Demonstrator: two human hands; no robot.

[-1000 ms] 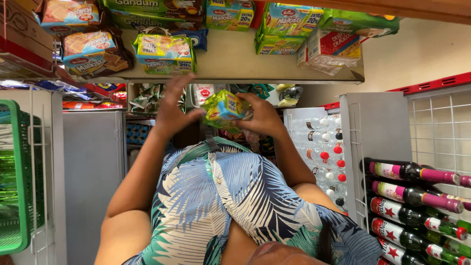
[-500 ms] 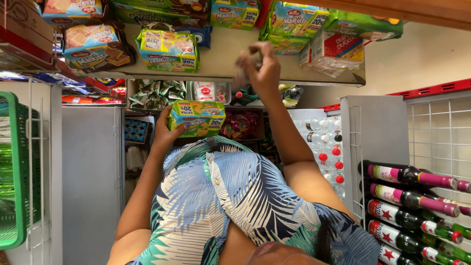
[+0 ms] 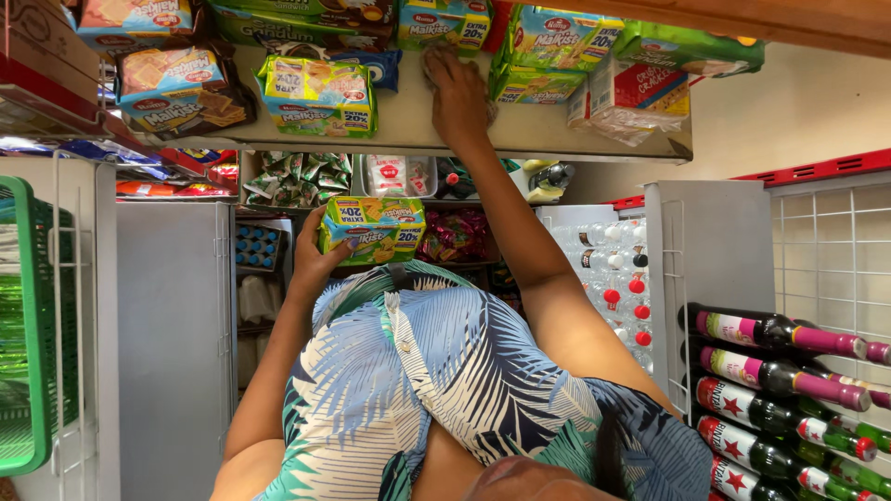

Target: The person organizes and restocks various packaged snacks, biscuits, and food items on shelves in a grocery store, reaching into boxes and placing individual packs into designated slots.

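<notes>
Green-and-yellow biscuit pack (image 3: 371, 232): held in the left hand (image 3: 314, 258) in front of the chest, below the top shelf (image 3: 408, 130) and clear of it, label side up and roughly level. The left hand's fingers are wrapped round the pack's left end, thumb on the near edge. The right hand (image 3: 459, 93) is stretched up and laid palm down on the shelf, in the gap between a like pack (image 3: 320, 93) on the left and stacked green packs (image 3: 548, 56) on the right. A pale, soft-looking scrap is seen at the edges of the palm; whether it is gripped or only pressed cannot be told, as the fingers are partly hidden. Step in hand, as judged: the shelf gap is being attended to by the right hand while the pack is kept aside in the left. For the pack to be set in that gap, the right hand would have to be lifted out of it first, and the pack raised and turned to line up with its neighbours. Also listed: a red cracker pack (image 3: 631, 93) at the shelf's right end, wrapped sweets (image 3: 297, 176) on the shelf beneath, bottles (image 3: 780, 371) racked on their sides to the right, a green basket (image 3: 19, 306) at far left.
</notes>
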